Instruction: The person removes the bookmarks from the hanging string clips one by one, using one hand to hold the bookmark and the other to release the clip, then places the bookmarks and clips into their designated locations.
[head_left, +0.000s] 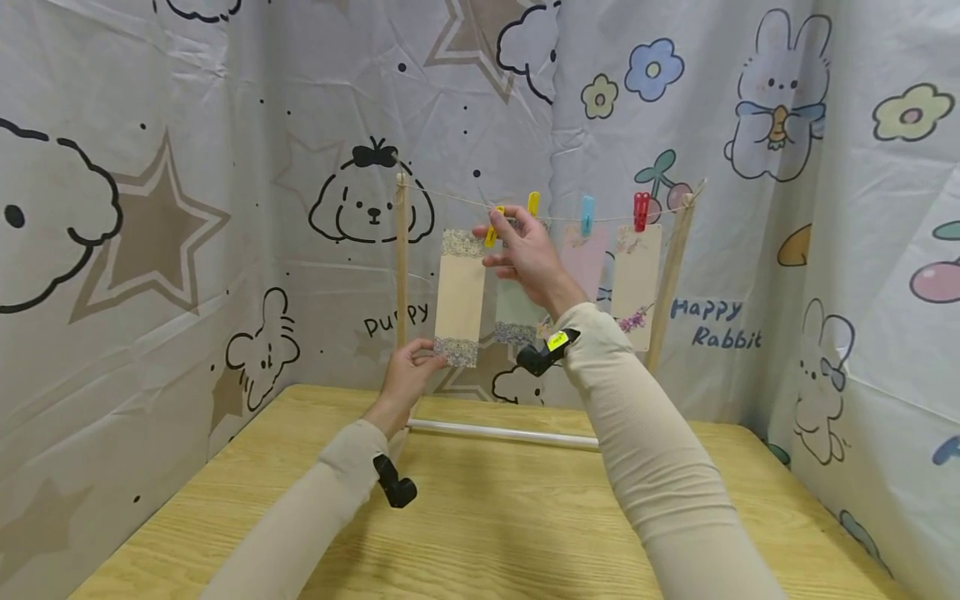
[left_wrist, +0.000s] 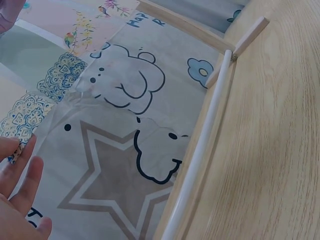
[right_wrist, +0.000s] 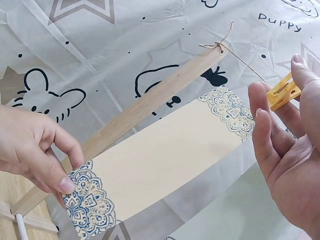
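Note:
A cream paper card with a lacy blue pattern at both ends hangs near the left post. My left hand pinches its lower left corner between thumb and fingers, as the right wrist view also shows at the card. Up at the string, my right hand pinches a yellow clothespin between thumb and fingers. That clothespin is right at the string, beside the card's upper end. Partly hidden behind the right hand hangs a pale green card with a similar patterned end.
A string runs between two wooden posts. From it hang a pink card at a blue clothespin and a floral card at a red clothespin. Another yellow clothespin sits above the green card. A white rod joins the frame's base.

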